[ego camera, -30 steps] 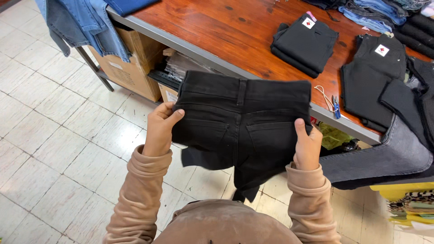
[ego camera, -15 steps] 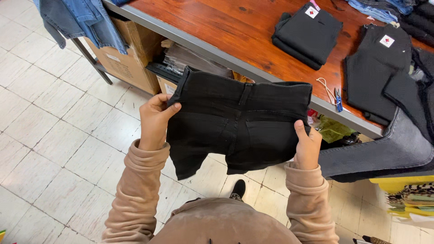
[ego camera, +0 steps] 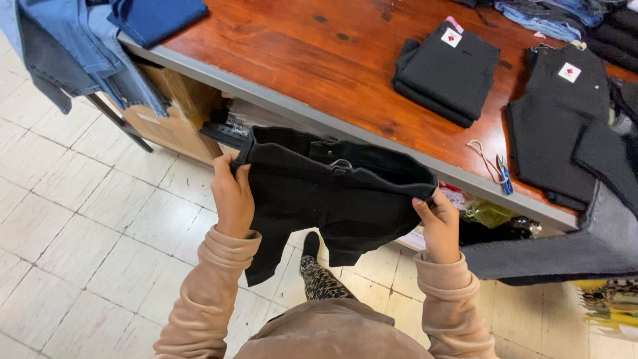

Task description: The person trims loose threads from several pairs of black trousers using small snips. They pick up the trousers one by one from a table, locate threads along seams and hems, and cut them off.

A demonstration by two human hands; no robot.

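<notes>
black jeans (ego camera: 332,193) held folded in mid-air by both hands, just in front of a wooden table's (ego camera: 299,60) edge.

left hand (ego camera: 232,196) pinches the garment's left end between thumb and fingers; right hand (ego camera: 438,223) is closed on its right end, with the cloth hanging slack between them and one leg drooping toward the tiled floor (ego camera: 73,226). on the table lie a folded black stack (ego camera: 445,70) with a small tag, another black pair (ego camera: 555,126) spread flat, and scissors (ego camera: 504,176) near the edge. blue denim (ego camera: 86,60) hangs over the far left corner above a cardboard box (ego camera: 176,116).
</notes>
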